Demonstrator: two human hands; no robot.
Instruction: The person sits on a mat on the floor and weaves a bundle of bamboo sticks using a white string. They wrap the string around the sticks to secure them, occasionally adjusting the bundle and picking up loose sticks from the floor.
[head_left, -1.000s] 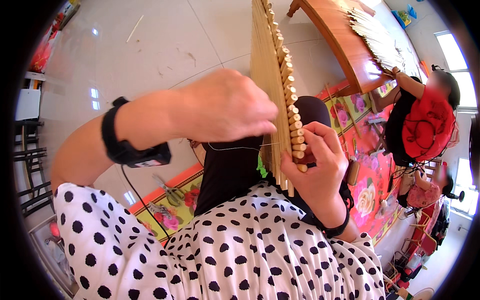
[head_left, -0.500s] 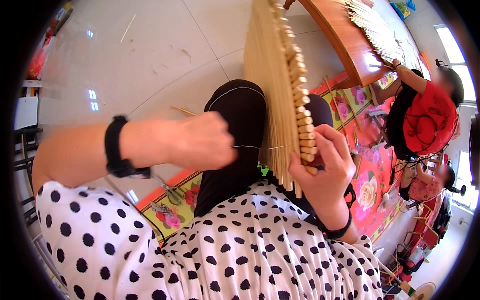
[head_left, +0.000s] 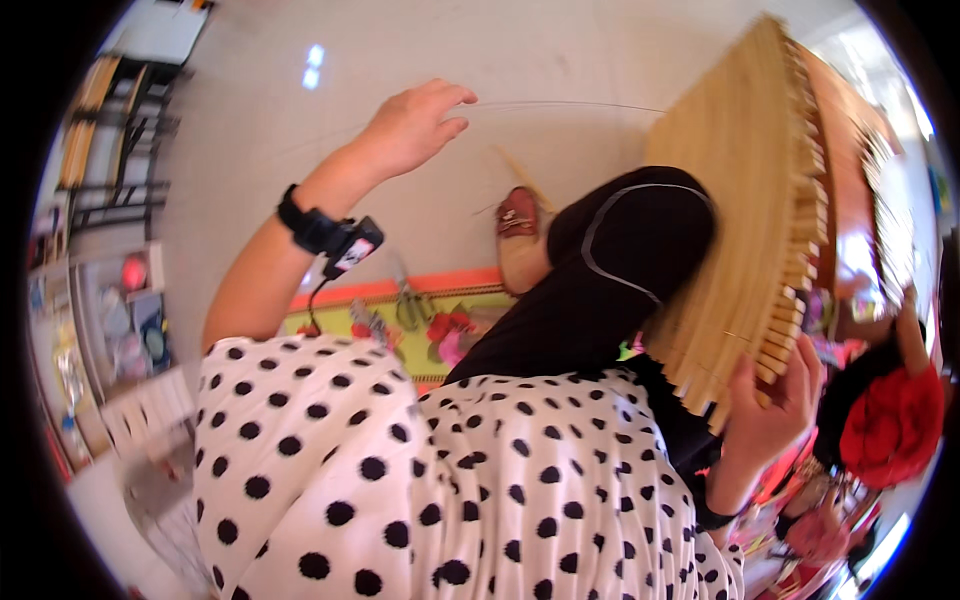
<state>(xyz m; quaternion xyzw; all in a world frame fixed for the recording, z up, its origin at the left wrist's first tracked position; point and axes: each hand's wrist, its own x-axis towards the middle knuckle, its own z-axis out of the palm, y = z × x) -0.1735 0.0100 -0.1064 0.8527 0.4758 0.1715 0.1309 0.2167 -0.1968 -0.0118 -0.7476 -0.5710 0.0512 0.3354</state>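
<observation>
A panel of narrow bamboo strips (head_left: pixel 740 200), laid side by side, leans over my knees at the right, its strip ends forming an uneven edge. My right hand (head_left: pixel 775 410) is closed on the panel's near right corner, thumb on the face and fingers round the strip ends. Far out to the left, my left hand (head_left: pixel 415 125) is raised above the floor with its fingers curled. A thin thread (head_left: pixel 580 104) runs from its fingertips across to the panel; the exact grip on it is blurred. A white loop of thread (head_left: pixel 600 220) lies over my dark trouser knee.
Scissors (head_left: pixel 408 305) lie on a flowered mat (head_left: pixel 455 300) left of my legs. A wooden table (head_left: pixel 850 120) with pale sticks stands beyond the panel. A person in red (head_left: pixel 890 425) sits at the right. Shelves (head_left: pixel 110 340) line the left side.
My left hand has swung away from my knee, outward and up, with the thread stretched behind it. The view has turned, and the panel and right hand now appear farther right.
</observation>
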